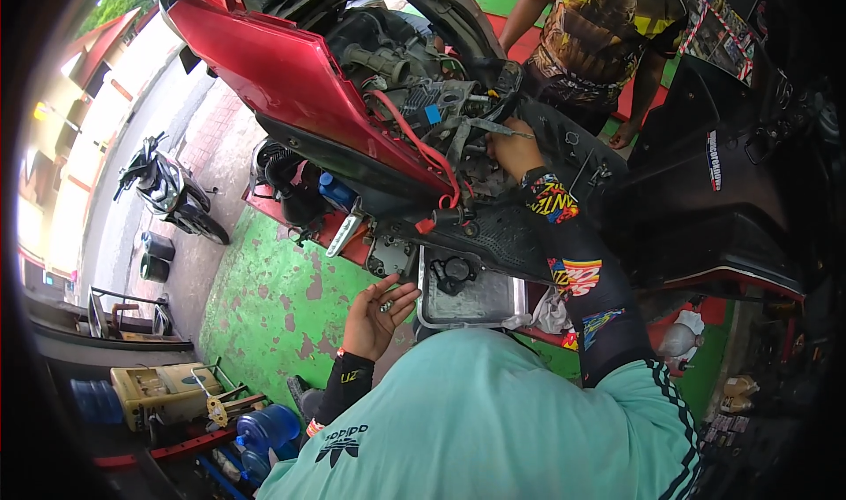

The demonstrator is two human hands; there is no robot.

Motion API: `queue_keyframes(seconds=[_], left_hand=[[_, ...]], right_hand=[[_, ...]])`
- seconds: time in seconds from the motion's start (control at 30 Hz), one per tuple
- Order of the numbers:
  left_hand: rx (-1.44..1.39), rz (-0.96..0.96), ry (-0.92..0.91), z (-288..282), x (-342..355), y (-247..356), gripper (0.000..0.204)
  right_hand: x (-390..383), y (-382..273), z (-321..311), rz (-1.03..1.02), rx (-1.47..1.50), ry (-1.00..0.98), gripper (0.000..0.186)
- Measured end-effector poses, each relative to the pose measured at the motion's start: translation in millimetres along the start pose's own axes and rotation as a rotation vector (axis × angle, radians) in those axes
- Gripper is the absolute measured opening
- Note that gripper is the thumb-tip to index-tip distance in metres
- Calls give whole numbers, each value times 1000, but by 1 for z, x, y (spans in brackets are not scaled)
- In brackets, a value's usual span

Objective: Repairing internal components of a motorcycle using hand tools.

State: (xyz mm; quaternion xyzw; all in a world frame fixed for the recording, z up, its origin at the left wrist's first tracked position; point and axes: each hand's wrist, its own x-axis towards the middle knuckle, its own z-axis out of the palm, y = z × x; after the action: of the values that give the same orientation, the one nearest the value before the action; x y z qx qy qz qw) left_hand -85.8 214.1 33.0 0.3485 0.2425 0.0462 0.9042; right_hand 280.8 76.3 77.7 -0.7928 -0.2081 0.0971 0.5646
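A scooter with red side panels (pixel 291 68) stands before me, its engine (pixel 441 99) laid bare. My right hand (pixel 516 150) reaches in beside the engine, fingers bent inward and their tips hidden. A thin grey metal piece (pixel 496 128) runs along the top of that hand; whether the hand grips it is unclear. Palm up, my left hand (pixel 374 322) is held low by a metal tray (pixel 471 299), its fingers stretched out. Small shiny metal pieces (pixel 386 306) rest on those fingers. In the tray lies a black ring-shaped part (pixel 454 274).
A red strap (pixel 414 139) hangs along the panel. Across the scooter stands another person (pixel 599 42). The black seat section (pixel 705 183) is at right. A blue bottle (pixel 335 190) and a white rag (pixel 551 311) lie low nearby. Water jugs (pixel 267 428) stand at lower left.
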Motion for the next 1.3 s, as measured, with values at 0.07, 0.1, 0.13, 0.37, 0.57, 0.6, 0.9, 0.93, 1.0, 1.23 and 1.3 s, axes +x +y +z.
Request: queue_keyframes(seconds=[0.07, 0.1, 0.13, 0.37, 0.57, 0.6, 0.9, 0.93, 1.0, 1.23, 1.3], left_hand=[[-1, 1, 1, -1, 0, -1, 55], [-12, 2, -3, -1, 1, -2, 55], [-23, 3, -8, -1, 1, -2, 54], [-61, -28, -16, 4, 7, -1, 51], [-73, -25, -39, 9, 10, 3, 50], [-64, -26, -40, 11, 11, 4, 50], [44, -137, -188, 37, 36, -7, 50], [82, -152, -238, 42, 41, -8, 49], [83, -165, -248, 51, 46, -8, 49], [67, -203, -287, 65, 57, -11, 48], [70, -200, -294, 67, 59, -11, 48]], right_hand=[[-1, 3, 5, 52, 78, -1, 19], [0, 7, 8, 103, 157, 0, 18], [0, 11, 8, 101, 156, -1, 18], [10, 29, -2, -265, -565, -200, 18], [-27, -15, -5, -374, -453, 124, 27], [-28, -15, -9, -431, -713, 45, 30], [-26, -20, -21, -368, -912, -139, 24], [-25, -20, -19, -368, -913, -137, 24], [-23, -17, -15, -521, -764, 118, 28], [-20, -19, -17, -411, -989, -33, 38], [-24, -20, -9, -534, -905, 78, 39]])
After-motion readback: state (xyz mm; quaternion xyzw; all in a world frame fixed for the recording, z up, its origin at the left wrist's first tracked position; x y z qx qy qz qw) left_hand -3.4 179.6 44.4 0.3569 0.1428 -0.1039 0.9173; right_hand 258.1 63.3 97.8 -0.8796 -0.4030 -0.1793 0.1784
